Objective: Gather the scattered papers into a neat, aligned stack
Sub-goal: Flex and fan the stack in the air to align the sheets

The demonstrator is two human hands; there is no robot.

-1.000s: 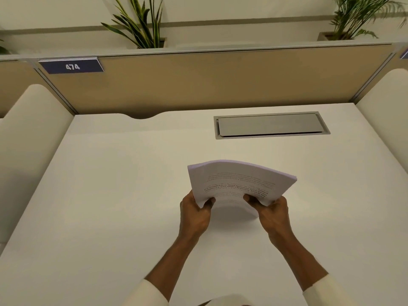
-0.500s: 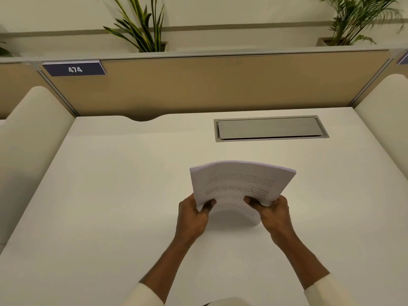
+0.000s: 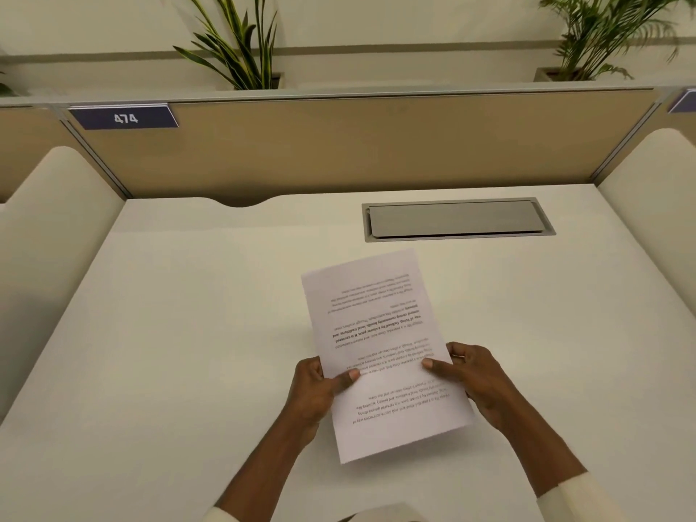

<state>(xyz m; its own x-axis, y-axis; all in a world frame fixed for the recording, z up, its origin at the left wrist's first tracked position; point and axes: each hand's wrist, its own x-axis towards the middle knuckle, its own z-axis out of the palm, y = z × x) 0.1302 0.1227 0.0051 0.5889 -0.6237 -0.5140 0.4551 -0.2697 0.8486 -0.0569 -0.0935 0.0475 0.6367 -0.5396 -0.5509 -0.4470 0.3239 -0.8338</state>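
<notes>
A stack of white printed papers (image 3: 380, 333) lies flat over the middle of the white desk (image 3: 169, 333), text upside down to me, turned slightly counter-clockwise. Its edges look aligned. My left hand (image 3: 314, 393) grips the stack's left edge, thumb on top of the page. My right hand (image 3: 476, 378) holds the right edge, thumb pressed on the sheet. I cannot tell whether the stack rests fully on the desk or hovers just above it.
A grey cable hatch (image 3: 457, 219) is set into the desk behind the papers. A tan divider panel (image 3: 357, 145) with a "474" label (image 3: 124, 117) closes the back. Cream side partitions (image 3: 52, 227) flank the desk; plants (image 3: 241, 43) stand behind.
The stack was held upright on its lower edge, bowed toward me. It has been laid down flat, its far end pointing toward the hatch. Both hands shifted to its side edges.
</notes>
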